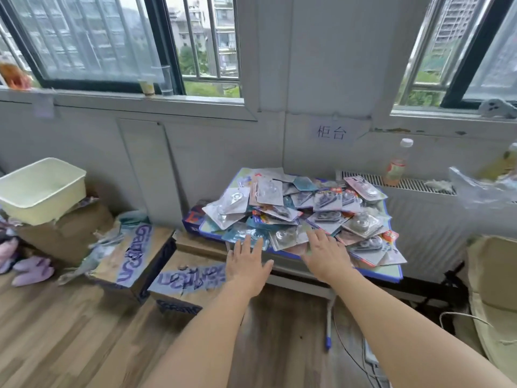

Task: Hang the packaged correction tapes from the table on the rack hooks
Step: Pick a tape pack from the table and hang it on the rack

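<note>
Makeshift stockroom in apartment block flat: cardboard boxes (pixel 134 256) sitting on wood floor, barred windows (pixel 207 43) facing towers, radiator (pixel 419 208) running under sill, paper sign (pixel 331 132) hanging on wall.

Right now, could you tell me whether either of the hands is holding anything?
Nothing is held: left hand and right hand reach open toward the packages.

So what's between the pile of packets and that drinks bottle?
In the head view, only the white radiator's slotted top lies between the packet pile and bottle.
</note>
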A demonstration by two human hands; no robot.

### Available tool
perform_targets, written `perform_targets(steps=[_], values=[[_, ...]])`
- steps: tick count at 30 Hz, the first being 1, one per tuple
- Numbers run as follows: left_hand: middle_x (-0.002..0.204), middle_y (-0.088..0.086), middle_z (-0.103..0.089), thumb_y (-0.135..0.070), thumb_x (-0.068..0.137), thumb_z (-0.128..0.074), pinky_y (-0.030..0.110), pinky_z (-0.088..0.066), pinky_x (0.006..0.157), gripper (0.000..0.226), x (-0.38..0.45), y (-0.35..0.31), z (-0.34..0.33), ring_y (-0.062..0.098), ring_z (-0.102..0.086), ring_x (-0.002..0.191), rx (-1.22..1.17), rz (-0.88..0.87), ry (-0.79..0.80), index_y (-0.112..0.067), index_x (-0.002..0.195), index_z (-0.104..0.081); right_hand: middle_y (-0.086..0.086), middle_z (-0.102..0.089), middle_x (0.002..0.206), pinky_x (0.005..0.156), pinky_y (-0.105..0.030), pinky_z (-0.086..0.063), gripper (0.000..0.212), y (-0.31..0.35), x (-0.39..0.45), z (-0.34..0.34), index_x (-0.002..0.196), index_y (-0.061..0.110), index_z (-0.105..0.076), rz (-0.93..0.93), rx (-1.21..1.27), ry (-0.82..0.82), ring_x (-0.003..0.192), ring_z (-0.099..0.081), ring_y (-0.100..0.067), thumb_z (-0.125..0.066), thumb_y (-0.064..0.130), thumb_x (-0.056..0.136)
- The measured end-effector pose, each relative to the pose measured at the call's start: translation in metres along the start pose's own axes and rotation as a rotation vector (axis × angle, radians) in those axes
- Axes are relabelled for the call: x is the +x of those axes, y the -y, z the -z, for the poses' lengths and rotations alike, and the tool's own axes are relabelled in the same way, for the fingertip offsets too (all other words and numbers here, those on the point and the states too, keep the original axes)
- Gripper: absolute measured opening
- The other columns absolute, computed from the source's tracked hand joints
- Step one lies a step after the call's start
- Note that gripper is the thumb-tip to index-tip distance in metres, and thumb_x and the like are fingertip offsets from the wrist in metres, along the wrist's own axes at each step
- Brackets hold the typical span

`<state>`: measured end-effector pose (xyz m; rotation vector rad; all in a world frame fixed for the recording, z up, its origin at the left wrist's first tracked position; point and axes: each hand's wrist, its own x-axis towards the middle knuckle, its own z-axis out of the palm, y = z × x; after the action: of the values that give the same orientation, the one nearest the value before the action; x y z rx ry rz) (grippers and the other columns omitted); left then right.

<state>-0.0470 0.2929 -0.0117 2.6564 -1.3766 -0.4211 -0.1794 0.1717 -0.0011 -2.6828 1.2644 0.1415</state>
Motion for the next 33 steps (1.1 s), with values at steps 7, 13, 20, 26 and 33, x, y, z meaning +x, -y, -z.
perform_targets(steps=[7, 13, 20, 26, 33], values=[[0.164, 0.005, 0.0, -0.047, 0.103, -0.033, 0.042, -0.011, 0.121, 0.064, 0.094, 0.057, 0.021, 0.026, 0.0, 0.15, 0.017, -0.004, 0.017, -0.023, 0.156, -0.007, -0.006, -0.014, 0.16, 0.113, -0.043, -0.027, 0.065, 0.043, 0.091, 0.005, 0.154, 0.016, -0.01, -0.044, 0.003, 0.048, 0.143, -0.024, -0.029, -0.038, 0.041, 0.101], [0.163, 0.008, -0.003, -0.047, 0.103, -0.033, 0.042, -0.013, 0.12, 0.064, 0.157, 0.082, 0.022, 0.028, -0.002, 0.15, 0.043, -0.011, 0.051, -0.022, 0.155, -0.008, -0.006, -0.024, 0.156, 0.11, -0.042, -0.03, 0.063, 0.056, 0.157, -0.005, 0.152, 0.016, -0.014, -0.046, -0.018, 0.069, 0.138, -0.031, -0.03, -0.037, 0.042, 0.1], [0.164, 0.006, 0.005, -0.043, 0.104, -0.033, 0.043, -0.008, 0.12, 0.063, 0.226, 0.082, 0.022, 0.028, 0.003, 0.15, 0.038, 0.013, 0.108, -0.022, 0.156, -0.005, -0.008, -0.028, 0.153, 0.108, -0.043, -0.032, 0.061, 0.058, 0.239, -0.009, 0.151, 0.016, -0.016, -0.048, 0.011, 0.091, 0.135, -0.035, -0.03, -0.037, 0.041, 0.099], [0.164, 0.004, 0.005, -0.041, 0.103, -0.035, 0.045, -0.011, 0.12, 0.064, 0.274, 0.088, 0.014, 0.03, 0.002, 0.15, -0.01, 0.059, 0.149, -0.026, 0.156, -0.002, -0.008, -0.011, 0.161, 0.112, -0.045, -0.027, 0.065, 0.056, 0.287, -0.016, 0.154, 0.017, -0.009, -0.084, 0.039, 0.158, 0.14, -0.026, -0.035, -0.036, 0.041, 0.1], [0.163, 0.002, 0.01, -0.037, 0.105, -0.032, 0.049, -0.015, 0.118, 0.058, 0.314, 0.099, 0.003, 0.036, 0.002, 0.149, -0.03, 0.046, 0.196, -0.029, 0.155, -0.005, -0.006, 0.003, 0.163, 0.113, -0.046, -0.026, 0.068, 0.061, 0.327, -0.027, 0.155, 0.018, -0.002, -0.185, 0.149, 0.215, 0.143, -0.021, -0.038, -0.034, 0.046, 0.101]])
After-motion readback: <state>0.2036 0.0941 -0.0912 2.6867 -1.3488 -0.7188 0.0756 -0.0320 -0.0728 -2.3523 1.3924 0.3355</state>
